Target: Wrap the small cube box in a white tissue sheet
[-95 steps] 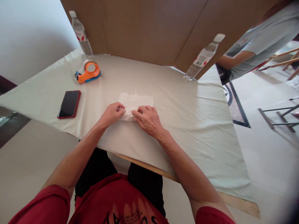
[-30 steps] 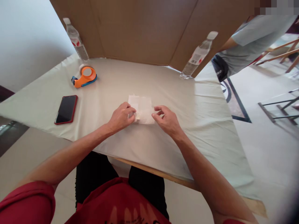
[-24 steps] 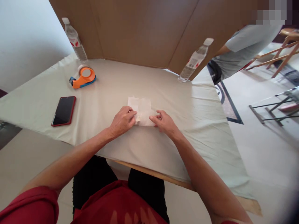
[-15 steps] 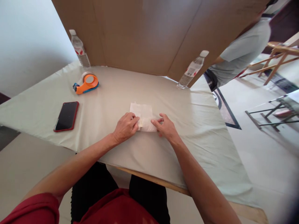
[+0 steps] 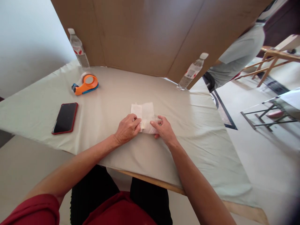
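Observation:
A thin white tissue [image 5: 147, 109] lies on the cloth in front of me, its near part folded over and a little crumpled. My left hand [image 5: 128, 128] pinches the near left edge, thumb and index finger pressed together on it. At the near right edge, my right hand [image 5: 164, 129] holds the fold, its thumb on top and the other fingers curled at the side, partly hidden. A small yellowish patch shows on the fold beside the left fingertips.
A phone [image 5: 65, 118] and an orange tape dispenser [image 5: 87, 83] lie at left. Two water bottles [image 5: 79, 50] [image 5: 191, 72] stand against a cardboard panel [image 5: 140, 37]. Beyond it at right are a person's grey sleeve [image 5: 245, 47] and a wooden stand [image 5: 269, 64].
My right hand has moved slightly left and its thumb now rests farther onto the tissue's folded edge. The left hand keeps its pinch. The whole view has shifted a little.

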The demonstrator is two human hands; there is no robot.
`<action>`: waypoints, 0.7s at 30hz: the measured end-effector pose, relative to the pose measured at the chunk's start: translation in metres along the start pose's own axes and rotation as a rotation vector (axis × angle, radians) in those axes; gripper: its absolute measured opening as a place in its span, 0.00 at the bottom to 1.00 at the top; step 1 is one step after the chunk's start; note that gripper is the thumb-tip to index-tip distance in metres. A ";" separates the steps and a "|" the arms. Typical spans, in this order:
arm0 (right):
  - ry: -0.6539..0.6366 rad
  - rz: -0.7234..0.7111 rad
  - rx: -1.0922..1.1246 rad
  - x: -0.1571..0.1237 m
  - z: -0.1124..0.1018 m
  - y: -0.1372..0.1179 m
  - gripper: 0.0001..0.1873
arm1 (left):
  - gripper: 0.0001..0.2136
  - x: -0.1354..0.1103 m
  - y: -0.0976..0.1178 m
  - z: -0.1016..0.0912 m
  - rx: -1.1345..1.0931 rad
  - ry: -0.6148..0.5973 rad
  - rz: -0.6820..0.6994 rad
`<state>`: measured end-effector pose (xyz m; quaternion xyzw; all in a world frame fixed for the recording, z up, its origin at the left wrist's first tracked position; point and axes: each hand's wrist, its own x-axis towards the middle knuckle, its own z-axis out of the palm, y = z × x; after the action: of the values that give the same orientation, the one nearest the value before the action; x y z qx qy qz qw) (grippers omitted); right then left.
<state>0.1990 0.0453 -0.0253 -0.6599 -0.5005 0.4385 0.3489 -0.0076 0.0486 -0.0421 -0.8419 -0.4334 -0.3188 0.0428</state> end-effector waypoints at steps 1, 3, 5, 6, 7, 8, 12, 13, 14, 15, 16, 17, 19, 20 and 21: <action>-0.001 0.001 -0.006 0.000 -0.001 0.001 0.44 | 0.10 0.001 0.000 0.000 -0.001 0.008 0.006; -0.025 0.011 -0.007 -0.001 -0.003 0.002 0.43 | 0.10 0.002 0.000 0.001 -0.011 0.024 0.009; -0.065 0.025 0.027 -0.001 -0.003 0.002 0.42 | 0.10 0.002 0.000 0.002 -0.024 0.039 0.003; -0.078 0.028 0.055 -0.001 -0.002 0.001 0.42 | 0.10 0.002 0.001 0.004 -0.029 0.046 -0.003; -0.082 0.028 0.087 -0.001 0.000 0.000 0.41 | 0.10 0.002 0.001 0.005 -0.033 0.053 -0.009; -0.079 0.024 0.114 -0.001 0.002 -0.001 0.41 | 0.10 0.001 0.002 0.006 -0.038 0.061 -0.012; -0.021 -0.017 0.142 -0.004 0.010 -0.004 0.42 | 0.12 0.002 0.003 0.007 -0.066 0.066 -0.008; -0.006 -0.030 0.140 -0.005 0.012 -0.004 0.43 | 0.11 0.002 0.003 0.006 -0.068 0.056 -0.006; 0.008 -0.043 0.139 -0.007 0.014 -0.005 0.43 | 0.11 0.003 0.003 0.006 -0.066 0.044 -0.006; 0.018 -0.055 0.143 -0.008 0.015 -0.006 0.44 | 0.10 0.004 0.003 0.005 -0.062 0.033 -0.005; 0.026 -0.066 0.152 -0.009 0.017 -0.007 0.45 | 0.09 0.005 0.003 0.005 -0.057 0.026 -0.004; 0.031 -0.076 0.165 -0.010 0.018 -0.008 0.45 | 0.09 0.005 0.003 0.004 -0.056 0.022 -0.002; 0.030 -0.090 0.192 -0.011 0.021 -0.012 0.45 | 0.09 0.007 0.004 0.004 -0.063 0.027 -0.003; 0.025 -0.095 0.202 -0.011 0.022 -0.014 0.45 | 0.09 0.007 0.004 0.004 -0.071 0.030 -0.004; 0.017 -0.099 0.206 -0.011 0.024 -0.016 0.45 | 0.09 0.007 0.005 0.004 -0.079 0.030 -0.007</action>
<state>0.1702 0.0397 -0.0171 -0.5989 -0.4816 0.4642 0.4404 0.0011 0.0523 -0.0401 -0.8366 -0.4225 -0.3485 0.0149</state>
